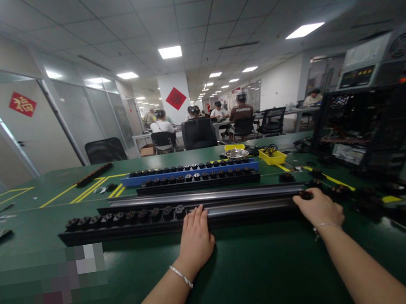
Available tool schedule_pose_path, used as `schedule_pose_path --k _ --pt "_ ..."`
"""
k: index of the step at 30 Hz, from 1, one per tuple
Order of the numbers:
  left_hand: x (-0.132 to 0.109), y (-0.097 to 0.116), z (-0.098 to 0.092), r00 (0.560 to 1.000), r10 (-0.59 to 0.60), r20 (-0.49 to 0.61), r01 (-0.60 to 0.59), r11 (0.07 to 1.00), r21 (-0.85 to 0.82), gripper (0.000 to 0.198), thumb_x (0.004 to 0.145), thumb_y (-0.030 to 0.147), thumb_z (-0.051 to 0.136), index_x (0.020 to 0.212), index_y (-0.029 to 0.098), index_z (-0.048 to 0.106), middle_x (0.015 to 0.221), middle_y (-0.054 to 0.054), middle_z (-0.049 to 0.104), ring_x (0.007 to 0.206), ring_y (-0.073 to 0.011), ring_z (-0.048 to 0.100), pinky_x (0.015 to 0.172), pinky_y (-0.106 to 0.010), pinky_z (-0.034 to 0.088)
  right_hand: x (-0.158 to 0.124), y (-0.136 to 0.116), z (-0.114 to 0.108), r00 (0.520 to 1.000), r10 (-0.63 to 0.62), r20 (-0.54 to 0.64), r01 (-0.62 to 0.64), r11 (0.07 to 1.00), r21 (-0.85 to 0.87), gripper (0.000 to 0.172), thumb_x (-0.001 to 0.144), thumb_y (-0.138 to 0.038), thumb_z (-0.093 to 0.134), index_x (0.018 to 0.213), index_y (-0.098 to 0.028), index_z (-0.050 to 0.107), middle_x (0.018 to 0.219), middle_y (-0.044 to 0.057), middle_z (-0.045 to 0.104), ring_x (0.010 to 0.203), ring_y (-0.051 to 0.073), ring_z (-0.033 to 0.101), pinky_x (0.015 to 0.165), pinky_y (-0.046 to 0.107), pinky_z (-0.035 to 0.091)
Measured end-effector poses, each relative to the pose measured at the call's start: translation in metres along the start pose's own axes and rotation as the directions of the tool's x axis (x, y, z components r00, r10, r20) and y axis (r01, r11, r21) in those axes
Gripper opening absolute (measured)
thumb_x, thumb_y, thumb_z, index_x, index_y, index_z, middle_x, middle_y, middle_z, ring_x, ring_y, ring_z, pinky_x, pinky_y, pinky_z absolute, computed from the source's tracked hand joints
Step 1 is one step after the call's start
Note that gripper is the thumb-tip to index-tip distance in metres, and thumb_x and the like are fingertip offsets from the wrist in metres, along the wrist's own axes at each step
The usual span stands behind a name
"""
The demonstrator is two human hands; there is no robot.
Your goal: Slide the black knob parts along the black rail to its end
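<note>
A long black channel rail (249, 208) lies across the green table in front of me. Small dark notched parts (131, 217) sit in a row along its left half, while bare metal shows along the right half. My left hand (197, 236) lies on the rail with fingers stretched out, just right of the last part in the row. At the rail's right end, my right hand (322, 209) pinches a small dark part (306, 195), largely covered by the fingers. A second rail (201, 194), with a bare metal channel, lies directly behind.
Farther back are a blue rail (191, 174) and another black rail (200, 185), both filled with parts. A yellow tray (273, 157) and metal bowl (237, 154) stand behind them. Loose dark parts and an open computer case (355, 124) occupy the right side.
</note>
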State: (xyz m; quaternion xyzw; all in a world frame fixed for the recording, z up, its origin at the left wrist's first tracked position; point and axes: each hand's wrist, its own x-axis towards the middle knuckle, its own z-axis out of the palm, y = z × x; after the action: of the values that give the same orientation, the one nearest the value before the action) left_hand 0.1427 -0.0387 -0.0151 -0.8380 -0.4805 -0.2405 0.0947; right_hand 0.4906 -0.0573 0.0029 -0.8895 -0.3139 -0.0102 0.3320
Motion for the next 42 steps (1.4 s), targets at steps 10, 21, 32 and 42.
schedule_pose_path --k 10,21,32,42 --pt "0.0 0.0 -0.001 1.0 -0.003 0.006 0.003 1.0 0.006 0.056 0.074 0.015 0.048 0.13 0.012 0.041 0.141 -0.014 0.041 0.131 -0.0273 0.034 0.109 -0.046 0.025 0.007 0.004 -0.01 0.999 0.013 0.047 -0.01 0.999 -0.051 0.054 0.068 -0.056 0.047 0.11 -0.024 0.059 0.109 0.016 0.06 0.097 0.038 0.055 0.075 0.051 0.043" --pt "-0.001 -0.001 0.001 1.0 0.006 -0.009 -0.006 1.0 0.019 0.058 0.072 0.014 0.047 0.13 0.012 0.042 0.141 -0.014 0.041 0.13 -0.0276 0.035 0.108 -0.047 0.025 0.012 0.007 -0.018 0.999 0.022 0.038 -0.022 1.0 -0.005 0.053 0.069 -0.05 0.05 0.111 -0.02 0.059 0.1 0.015 0.063 0.087 0.032 0.059 0.076 0.045 0.045" --pt "0.0 0.001 -0.001 1.0 -0.004 0.002 0.004 1.0 0.013 0.057 0.072 0.013 0.046 0.13 0.012 0.042 0.141 -0.013 0.041 0.131 -0.0275 0.035 0.108 -0.047 0.025 0.017 0.01 -0.019 0.996 0.068 0.058 -0.068 0.998 0.007 0.055 0.067 -0.05 0.051 0.113 -0.02 0.059 0.104 0.015 0.063 0.093 0.034 0.058 0.075 0.044 0.046" --pt "-0.001 0.0 0.001 1.0 0.005 -0.006 -0.005 1.0 0.015 0.057 0.072 0.014 0.048 0.129 0.011 0.042 0.141 -0.013 0.041 0.131 -0.0267 0.034 0.109 -0.045 0.024 0.02 0.017 -0.019 0.996 0.084 0.025 -0.084 0.996 0.01 0.055 0.069 -0.05 0.051 0.115 -0.02 0.059 0.101 0.015 0.064 0.094 0.033 0.059 0.076 0.043 0.047"
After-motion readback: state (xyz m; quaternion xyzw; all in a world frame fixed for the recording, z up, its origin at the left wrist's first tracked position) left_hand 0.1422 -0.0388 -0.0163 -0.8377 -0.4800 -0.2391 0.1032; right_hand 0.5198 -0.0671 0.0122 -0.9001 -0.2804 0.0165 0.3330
